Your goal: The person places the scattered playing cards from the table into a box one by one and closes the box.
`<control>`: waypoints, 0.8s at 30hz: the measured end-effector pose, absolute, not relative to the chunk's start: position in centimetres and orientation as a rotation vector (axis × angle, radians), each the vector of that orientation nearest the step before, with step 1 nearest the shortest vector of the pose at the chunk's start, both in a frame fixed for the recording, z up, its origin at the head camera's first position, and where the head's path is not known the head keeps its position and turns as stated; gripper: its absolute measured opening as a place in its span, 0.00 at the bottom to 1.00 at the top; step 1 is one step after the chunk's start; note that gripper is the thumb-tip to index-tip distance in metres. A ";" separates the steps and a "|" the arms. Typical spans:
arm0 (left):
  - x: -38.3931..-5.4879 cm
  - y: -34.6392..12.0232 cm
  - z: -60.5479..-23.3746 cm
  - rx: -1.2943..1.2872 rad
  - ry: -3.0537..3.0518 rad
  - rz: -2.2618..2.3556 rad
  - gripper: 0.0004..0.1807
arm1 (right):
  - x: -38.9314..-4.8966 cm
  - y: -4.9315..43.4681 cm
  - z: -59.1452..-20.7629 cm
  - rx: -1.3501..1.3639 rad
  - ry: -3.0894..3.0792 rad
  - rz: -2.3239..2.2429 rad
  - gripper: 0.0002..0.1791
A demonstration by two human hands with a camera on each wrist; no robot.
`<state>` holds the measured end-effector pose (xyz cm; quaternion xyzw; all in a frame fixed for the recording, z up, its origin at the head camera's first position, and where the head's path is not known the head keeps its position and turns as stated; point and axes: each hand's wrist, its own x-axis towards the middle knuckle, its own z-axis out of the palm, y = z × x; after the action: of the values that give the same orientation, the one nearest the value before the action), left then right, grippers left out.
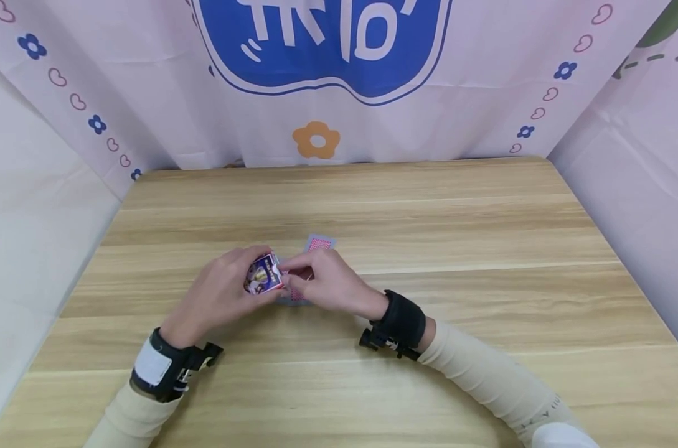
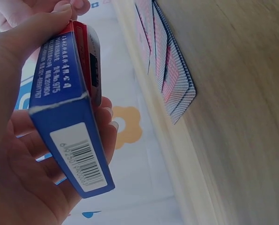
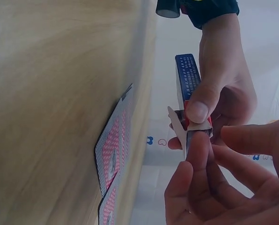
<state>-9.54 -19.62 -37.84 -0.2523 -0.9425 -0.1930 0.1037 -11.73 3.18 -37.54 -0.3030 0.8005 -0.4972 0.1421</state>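
My left hand (image 1: 221, 283) grips a small blue card box (image 2: 60, 79) above the table, thumb on one side and fingers on the other. Printed writing and a barcode (image 2: 78, 154) show on its outside. At the end facing my right hand, the box stands open with a pale flap (image 3: 177, 127) sticking out. My right hand (image 1: 330, 280) is at that end, a fingertip (image 3: 199, 143) right at the opening and the thumb (image 3: 245, 138) apart from it. The inside of the box is mostly hidden. Red-patterned playing cards (image 2: 177, 89) lie face down and overlapping on the table below.
The wooden table (image 1: 428, 230) reaches back to a white printed curtain (image 1: 148, 93), with more white cloth (image 1: 30, 205) at the left. One card (image 1: 320, 241) shows just beyond my right hand. Both wrists wear black straps (image 1: 403, 317) with small cameras.
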 end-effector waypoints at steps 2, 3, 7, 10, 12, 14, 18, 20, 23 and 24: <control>-9.5 -19.7 -37.9 -0.743 -2.789 -0.563 0.39 | -11.7 3.1 -37.6 -0.887 2.316 -1.423 0.16; -9.5 -19.7 -37.9 -0.742 -2.795 -0.560 0.39 | -11.6 3.0 -37.6 -0.896 2.321 -1.415 0.16; -9.6 -19.8 -37.9 -0.732 -2.809 -0.560 0.38 | -11.7 2.9 -37.6 -0.918 2.320 -1.378 0.16; -9.6 -19.9 -37.9 -0.720 -2.806 -0.568 0.39 | -12.4 3.2 -37.4 -0.927 2.308 -1.344 0.16; -9.6 -19.9 -37.9 -0.709 -2.806 -0.569 0.40 | -13.2 3.6 -37.2 -0.926 2.333 -1.308 0.16; -9.6 -19.9 -37.9 -0.699 -2.814 -0.573 0.41 | -14.3 4.0 -37.1 -0.907 2.392 -1.258 0.16; -9.6 -19.9 -37.7 -0.676 -2.841 -0.574 0.41 | -16.5 4.9 -37.2 -0.817 2.572 -1.054 0.17; -9.5 -19.9 -37.6 -0.666 -2.853 -0.573 0.41 | -17.4 5.3 -37.4 -0.769 2.637 -0.925 0.18; -9.5 -20.0 -37.5 -0.648 -2.871 -0.576 0.41 | -18.3 5.6 -37.8 -0.735 2.684 -0.751 0.15; -9.5 -20.0 -37.5 -0.643 -2.876 -0.577 0.41 | -18.5 5.6 -37.9 -0.727 2.691 -0.703 0.15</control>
<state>-9.49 -20.03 -37.48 -0.2136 -0.9554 -0.1917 0.0692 -18.53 5.61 -37.91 -0.2507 0.9277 -0.2425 0.1331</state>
